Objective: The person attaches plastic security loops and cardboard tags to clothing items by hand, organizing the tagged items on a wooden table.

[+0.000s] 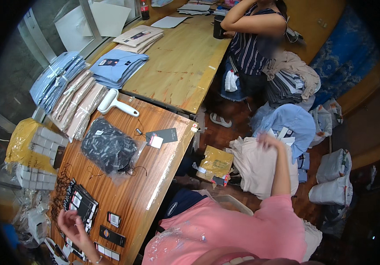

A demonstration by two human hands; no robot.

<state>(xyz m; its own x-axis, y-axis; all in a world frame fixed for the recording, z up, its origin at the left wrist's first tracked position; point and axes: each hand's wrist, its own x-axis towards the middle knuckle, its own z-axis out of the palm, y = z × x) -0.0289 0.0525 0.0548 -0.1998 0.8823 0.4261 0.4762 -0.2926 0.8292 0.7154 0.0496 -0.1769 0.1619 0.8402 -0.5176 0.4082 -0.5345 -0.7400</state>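
My left hand [71, 224] is over the table's near left part, fingers apart and loosely curved, holding nothing. It is just above a stack of black-and-white hang tags [84, 205] whose black strings trail toward the table edge. Beside it lie a small black tag with a white label [114, 219] and a long black tag [112, 236]. My right arm stretches out to the right, and my right hand [269, 141] is at the top of a pile of beige garments [260, 170]. Its fingers look apart, slightly blurred. Behind it is a light blue garment [293, 121] with white tags.
A bag of black tags [108, 145], a white lint roller [116, 105] and bagged folded shirts [60, 79] are on the wooden table [163, 163]. Another person [256, 39] stands by the far table [176, 57]. A yellow-taped package [215, 162] and white sacks [331, 190] sit on the floor.
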